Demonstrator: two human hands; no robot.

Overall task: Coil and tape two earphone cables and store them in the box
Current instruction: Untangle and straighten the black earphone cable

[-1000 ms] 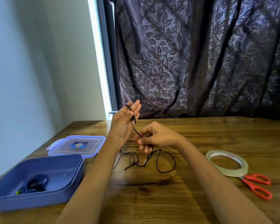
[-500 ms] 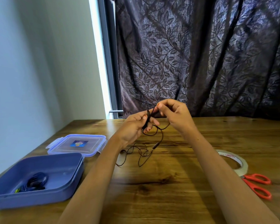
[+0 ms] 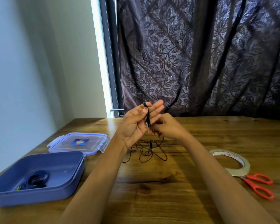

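Note:
A thin black earphone cable is wound in a few turns (image 3: 148,116) around the straight fingers of my raised left hand (image 3: 134,128); the thumb pins it against them. My right hand (image 3: 169,129) sits just right of and below the left one, fingers curled, pinching the cable's free run. The slack of the cable (image 3: 149,151) lies in loose loops on the wooden table under both hands. An open blue plastic box (image 3: 71,178) stands at the left front, with a coiled dark blue earphone cable (image 3: 37,179) inside.
The box's clear lid (image 3: 78,143) lies flat behind the box. A roll of clear tape (image 3: 243,164) and red-handled scissors (image 3: 259,185) lie at the right. A dark leaf-patterned curtain (image 3: 200,62) hangs behind the table's far edge.
My left hand has opened its fingers upward with more turns of cable on them. My right hand has dropped from above the left hand to below it, drawing the cable down.

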